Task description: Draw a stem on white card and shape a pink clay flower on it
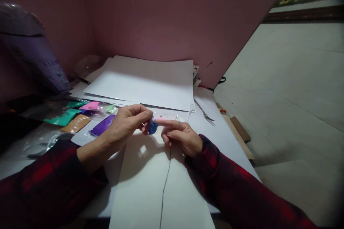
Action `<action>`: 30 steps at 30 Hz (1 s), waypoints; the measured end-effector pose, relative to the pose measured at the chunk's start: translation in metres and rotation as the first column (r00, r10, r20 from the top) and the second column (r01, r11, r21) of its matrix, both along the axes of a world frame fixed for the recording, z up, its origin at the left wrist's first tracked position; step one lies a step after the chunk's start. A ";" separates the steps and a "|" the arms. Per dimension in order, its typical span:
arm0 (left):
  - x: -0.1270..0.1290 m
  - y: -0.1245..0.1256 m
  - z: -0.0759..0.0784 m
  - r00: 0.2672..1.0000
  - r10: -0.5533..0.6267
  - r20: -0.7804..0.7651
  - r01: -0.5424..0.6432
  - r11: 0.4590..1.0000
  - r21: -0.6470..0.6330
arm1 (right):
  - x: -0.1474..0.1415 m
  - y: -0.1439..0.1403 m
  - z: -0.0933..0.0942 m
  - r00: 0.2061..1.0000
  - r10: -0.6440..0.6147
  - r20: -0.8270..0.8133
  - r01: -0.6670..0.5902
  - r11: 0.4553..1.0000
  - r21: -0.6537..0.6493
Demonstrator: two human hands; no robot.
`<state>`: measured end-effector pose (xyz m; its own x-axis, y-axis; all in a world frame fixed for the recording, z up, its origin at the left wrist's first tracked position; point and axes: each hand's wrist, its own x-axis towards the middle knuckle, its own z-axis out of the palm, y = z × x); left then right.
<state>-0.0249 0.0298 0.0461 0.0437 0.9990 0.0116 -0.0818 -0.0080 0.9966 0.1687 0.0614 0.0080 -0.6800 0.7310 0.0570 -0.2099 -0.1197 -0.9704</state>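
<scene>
Blue clay lump [152,127] between both hands

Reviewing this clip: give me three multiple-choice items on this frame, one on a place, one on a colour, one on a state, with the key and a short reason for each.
1. Where do the forks lie?
A. right of the hands, on the white sheet
B. among the packets
C. on the floor

2. What colour is the lump between the hands?
A. orange
B. blue
C. white

3. How does the left hand stand to the lump?
A. flat on the table, apart from it
B. pinching it with the fingertips
C. out of view

Key:
1 A: the forks rest on the sheet, right of the right hand.
2 B: the lump shows blue; the packets are the green, pink, orange and purple things.
3 B: the thumb and fingers close on the lump, and the right forefinger touches it.
</scene>
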 end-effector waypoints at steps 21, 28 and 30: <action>0.002 0.001 -0.005 0.995 -0.028 0.098 0.041 0.990 -0.135 | 0.000 -0.004 -0.003 0.990 -0.109 0.091 0.067 0.925 0.374; 0.003 0.000 -0.003 0.989 -0.041 0.140 0.061 0.988 -0.138 | 0.001 -0.002 -0.006 0.977 -0.209 0.043 0.167 0.876 0.452; 0.003 0.001 -0.003 0.990 -0.036 0.139 0.056 0.988 -0.147 | 0.001 -0.003 -0.007 0.972 -0.220 0.078 0.159 0.869 0.469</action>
<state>-0.0220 0.0303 0.0429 0.0980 0.9868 -0.1292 -0.2133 0.1476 0.9658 0.1696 0.0581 0.0009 -0.5546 0.7595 0.3401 -0.0573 0.3728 -0.9261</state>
